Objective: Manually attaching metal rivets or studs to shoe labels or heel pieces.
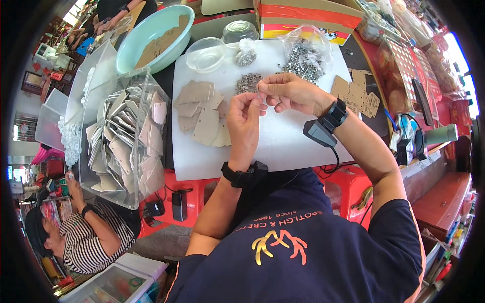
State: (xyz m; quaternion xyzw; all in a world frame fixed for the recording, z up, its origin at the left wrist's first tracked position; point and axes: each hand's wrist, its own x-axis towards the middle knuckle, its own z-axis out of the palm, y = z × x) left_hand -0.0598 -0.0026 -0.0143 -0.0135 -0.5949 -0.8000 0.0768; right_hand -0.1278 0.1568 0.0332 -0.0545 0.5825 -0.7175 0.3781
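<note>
Over the white board (pixel 202 164), my left hand (pixel 244 113) and my right hand (pixel 290 93) meet fingertip to fingertip. Both are closed in a pinch, and what lies between the fingers is too small to make out. Just behind them is a little heap of small metal pieces (pixel 247 84). Left of my left hand, several grey-beige cards (pixel 206 126) with small holes lie in a loose pile. Beyond my right hand, a clear plastic bag (pixel 303 60) spills shiny small metal parts on the board.
A clear bin (pixel 134 194) full of cards stands at the left, near a pale green basin (pixel 151 30) with brown cardboard pieces. Clear bowls (pixel 204 54) and a cardboard box (pixel 308 17) sit at the back. Brown cardboard scraps (pixel 356 93) lie right. A person in stripes (pixel 91 237) sits left.
</note>
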